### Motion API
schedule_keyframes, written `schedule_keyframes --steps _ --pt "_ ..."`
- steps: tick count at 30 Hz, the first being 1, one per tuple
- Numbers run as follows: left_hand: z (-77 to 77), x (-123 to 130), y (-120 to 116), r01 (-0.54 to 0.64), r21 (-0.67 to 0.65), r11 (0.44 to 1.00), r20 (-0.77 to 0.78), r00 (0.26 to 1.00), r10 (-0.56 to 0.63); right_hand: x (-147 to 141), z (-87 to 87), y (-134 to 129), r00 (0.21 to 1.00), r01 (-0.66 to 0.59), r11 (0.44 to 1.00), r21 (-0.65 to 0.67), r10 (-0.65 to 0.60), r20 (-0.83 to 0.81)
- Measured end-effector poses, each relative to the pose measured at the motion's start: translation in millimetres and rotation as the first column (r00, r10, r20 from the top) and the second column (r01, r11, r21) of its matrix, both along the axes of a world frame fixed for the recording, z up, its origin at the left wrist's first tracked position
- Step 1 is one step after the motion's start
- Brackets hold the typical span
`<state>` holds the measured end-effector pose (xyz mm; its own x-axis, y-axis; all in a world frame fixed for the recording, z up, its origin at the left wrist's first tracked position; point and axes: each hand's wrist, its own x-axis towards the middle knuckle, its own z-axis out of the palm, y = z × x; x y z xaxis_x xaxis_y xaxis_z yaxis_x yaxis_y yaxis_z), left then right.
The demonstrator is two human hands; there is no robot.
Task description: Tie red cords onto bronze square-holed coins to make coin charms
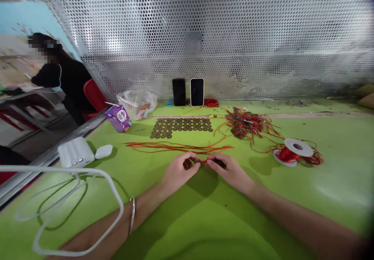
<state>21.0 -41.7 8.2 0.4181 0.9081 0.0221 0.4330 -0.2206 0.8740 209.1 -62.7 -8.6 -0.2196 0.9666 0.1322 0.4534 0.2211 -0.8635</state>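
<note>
Both hands pinch a thin red cord [204, 161]; left hand [179, 171] at 9 o'clock, right hand [229, 171] at 3; fingers clenched on it; limp, light, slippery; best gripped close beside the knot.

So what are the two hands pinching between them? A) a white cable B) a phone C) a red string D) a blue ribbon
C: the left hand and the right hand meet fingertip to fingertip over the green table, pinching a thin red string between them, near the loose red strands lying just beyond.
</note>
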Motion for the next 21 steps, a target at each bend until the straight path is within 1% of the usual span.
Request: schedule_keyframes --steps 5,9,12,15,18,21 --pt "1.0 0.7 -0.7 -0.01 -0.036 0.999 -0.018 1.0 0.009 2.6 -2.9 0.2 0.999 -0.01 0.999 -0.035 0.009 -0.032" --pt "-1.0 1.4 -1.1 0.005 -0.049 0.999 -0.003 1.0 -0.005 3.7 -3.6 -0.4 0.998 -0.02 0.997 -0.075 0.016 -0.061" --pt "-2.6 1.1 -0.6 0.027 -0.043 0.999 0.02 0.999 -0.026 3.6 -2.3 -0.9 0.997 -0.033 0.996 -0.088 0.027 -0.069" --pt "-3.1 0.4 0.3 0.037 -0.065 0.997 0.043 0.998 -0.034 2.7 0.7 -1.8 0.998 -0.027 0.995 -0.092 0.021 -0.064" --pt "-2.5 0.2 0.1 0.021 -0.077 0.997 0.06 0.998 -0.017 1.3 2.9 -3.4 0.998 -0.021 0.996 -0.083 0.016 -0.063" --pt "-1.0 0.5 -1.1 -0.007 -0.091 0.996 0.077 0.997 0.014 0.3 -0.2 -4.5 0.998 -0.011 0.997 -0.08 0.006 -0.06"
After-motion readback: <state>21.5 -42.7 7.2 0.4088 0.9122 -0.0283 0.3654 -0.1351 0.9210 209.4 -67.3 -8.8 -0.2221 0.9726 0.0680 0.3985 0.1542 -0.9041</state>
